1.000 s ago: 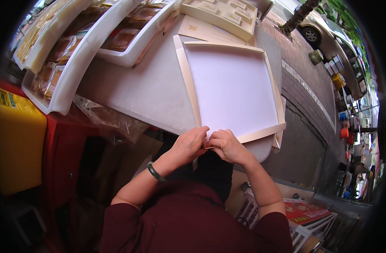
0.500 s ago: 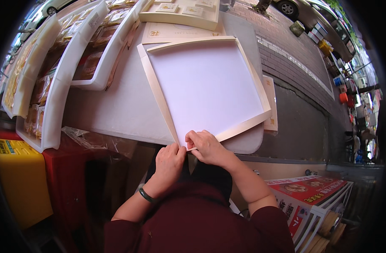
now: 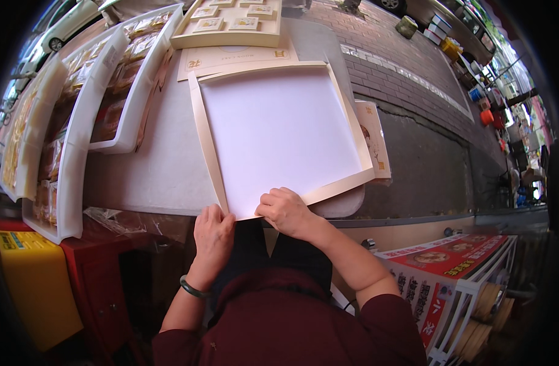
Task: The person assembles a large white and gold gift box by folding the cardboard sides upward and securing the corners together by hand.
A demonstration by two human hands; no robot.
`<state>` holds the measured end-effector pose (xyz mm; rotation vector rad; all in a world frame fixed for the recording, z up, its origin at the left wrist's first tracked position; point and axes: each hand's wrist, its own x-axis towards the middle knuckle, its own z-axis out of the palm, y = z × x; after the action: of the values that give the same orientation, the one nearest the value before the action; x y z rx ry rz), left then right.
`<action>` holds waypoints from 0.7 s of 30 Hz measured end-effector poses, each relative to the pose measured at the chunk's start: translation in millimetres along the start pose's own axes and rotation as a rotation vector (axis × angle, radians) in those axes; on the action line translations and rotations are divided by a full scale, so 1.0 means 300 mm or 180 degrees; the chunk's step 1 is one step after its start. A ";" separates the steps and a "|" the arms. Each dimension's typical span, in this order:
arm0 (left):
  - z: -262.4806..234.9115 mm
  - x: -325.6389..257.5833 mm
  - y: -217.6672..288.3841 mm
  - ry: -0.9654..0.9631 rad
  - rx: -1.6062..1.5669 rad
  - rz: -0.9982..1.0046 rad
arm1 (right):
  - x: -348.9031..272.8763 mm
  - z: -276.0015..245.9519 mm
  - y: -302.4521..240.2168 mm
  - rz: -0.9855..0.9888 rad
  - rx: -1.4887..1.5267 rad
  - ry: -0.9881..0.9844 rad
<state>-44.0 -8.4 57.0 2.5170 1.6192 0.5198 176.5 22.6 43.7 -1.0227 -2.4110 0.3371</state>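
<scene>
Head view: both hands' fingers (image 3: 264, 207) pinch cream box lid's (image 3: 279, 131) near corner.

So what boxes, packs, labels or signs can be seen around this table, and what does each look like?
Shallow box: cream rim, white inside, square, on the table under both hands.
Insert tray: cream, compartmented, at the table's far edge.
Flat card: cream with gold marks, at the box's right side.
White trays: long, filled with brown wrapped packs, on the left.
Sign: red and white printed board, lower right.
Yellow bin: labelled, lower left.
</scene>
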 end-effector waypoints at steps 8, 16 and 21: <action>0.023 0.031 0.042 0.0127 0.0269 0.0506 | 0.038 0.052 -0.041 0.0170 0.0306 0.0149; 0.022 0.053 -0.016 -0.0045 -0.0253 0.0557 | -0.009 0.003 -0.009 0.0118 -0.0031 0.0344; 0.050 0.066 0.004 0.0020 0.0063 0.0635 | -0.019 -0.005 0.005 0.0171 -0.0048 0.0325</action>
<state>-30.4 10.4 47.7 2.7103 1.3891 0.5337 181.5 19.7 42.5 -1.0865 -2.3018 0.2787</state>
